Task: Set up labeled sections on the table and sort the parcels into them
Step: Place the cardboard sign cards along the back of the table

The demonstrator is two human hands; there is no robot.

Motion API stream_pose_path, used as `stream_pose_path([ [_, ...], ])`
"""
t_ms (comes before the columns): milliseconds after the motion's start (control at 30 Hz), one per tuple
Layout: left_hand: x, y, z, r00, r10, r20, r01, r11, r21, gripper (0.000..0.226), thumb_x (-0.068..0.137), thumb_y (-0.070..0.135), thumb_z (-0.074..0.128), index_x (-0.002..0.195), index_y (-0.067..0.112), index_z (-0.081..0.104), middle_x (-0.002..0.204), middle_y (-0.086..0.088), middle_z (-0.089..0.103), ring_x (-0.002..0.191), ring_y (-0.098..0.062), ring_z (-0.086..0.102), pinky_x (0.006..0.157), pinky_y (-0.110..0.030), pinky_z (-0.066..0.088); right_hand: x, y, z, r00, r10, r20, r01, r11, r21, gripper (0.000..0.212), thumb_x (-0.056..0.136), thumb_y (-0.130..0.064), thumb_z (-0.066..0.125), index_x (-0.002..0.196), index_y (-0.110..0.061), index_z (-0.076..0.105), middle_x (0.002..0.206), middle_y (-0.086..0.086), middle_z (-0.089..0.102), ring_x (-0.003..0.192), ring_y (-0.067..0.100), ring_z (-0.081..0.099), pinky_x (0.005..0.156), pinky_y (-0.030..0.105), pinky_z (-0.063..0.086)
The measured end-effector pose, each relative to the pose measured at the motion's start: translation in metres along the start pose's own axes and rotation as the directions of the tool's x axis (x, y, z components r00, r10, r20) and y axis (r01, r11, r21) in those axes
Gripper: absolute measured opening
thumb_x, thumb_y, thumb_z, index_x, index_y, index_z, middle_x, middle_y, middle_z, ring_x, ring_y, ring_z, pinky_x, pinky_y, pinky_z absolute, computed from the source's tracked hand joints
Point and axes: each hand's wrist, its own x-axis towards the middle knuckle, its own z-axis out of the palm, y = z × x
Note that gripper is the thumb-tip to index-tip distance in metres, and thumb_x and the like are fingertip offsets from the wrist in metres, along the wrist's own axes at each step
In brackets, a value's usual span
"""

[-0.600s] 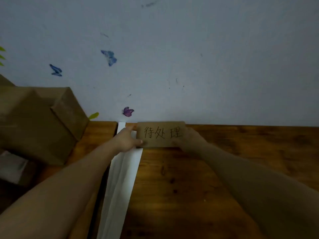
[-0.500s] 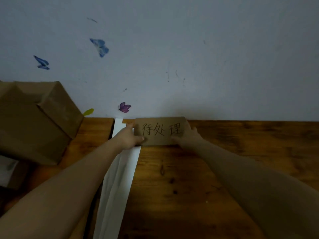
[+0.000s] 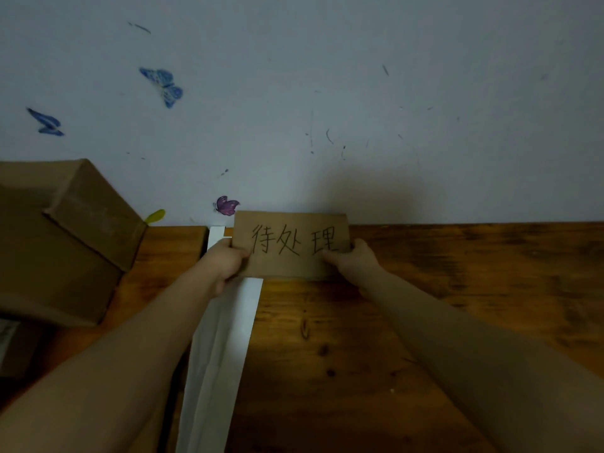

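Cardboard label [image 3: 291,246] is held at the far edge of the counter [image 3: 425,322], its left end over a white paper strip [image 3: 225,338]. The left hand [image 3: 225,266] and right hand [image 3: 353,261] each close their grip on one short end. The long axis runs left to right. The handwriting "待处理" reads upright toward the person. The top edge reaches the wall [image 3: 359,93].

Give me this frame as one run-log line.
step: label placement | left hand: grips cardboard label left edge | right hand: grips right edge | label near wall, beside white strip | cardboard box far left
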Motion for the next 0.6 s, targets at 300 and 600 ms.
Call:
stream_pose_path([
  [300, -0.054, 0.02, -0.065, 0.986, 0.133, -0.101, -0.163, 0.905, -0.393, 0.021, 0.1, 0.023, 0.036, 0.119, 0.026, 0.045, 0.107, -0.001, 0.059, 0.096, -0.023, 0.058, 0.06, -0.035, 0.051, -0.055, -0.071, 0.015, 0.962, -0.269, -0.049, 0.273, 0.95, 0.149, 0.065, 0.082, -0.017, 0.075, 0.135, -0.012, 0.038, 0.129, 0.007, 0.05, 0.113, 0.023, 0.05, 0.085, 0.03, 0.046],
  [600, -0.075, 0.03, -0.115, 0.917, 0.215, -0.335, -0.333, 0.875, -0.35, 0.018, 0.1, 0.022, 0.033, 0.114, 0.026, 0.044, 0.106, -0.006, 0.059, 0.09, -0.026, 0.06, 0.055, -0.035, 0.051, -0.073, -0.082, 0.026, 0.947, -0.287, -0.142, 0.304, 0.945, 0.12, 0.049, 0.09, -0.011, 0.063, 0.132, -0.011, 0.038, 0.122, 0.009, 0.051, 0.105, 0.023, 0.05, 0.07, 0.026, 0.047],
])
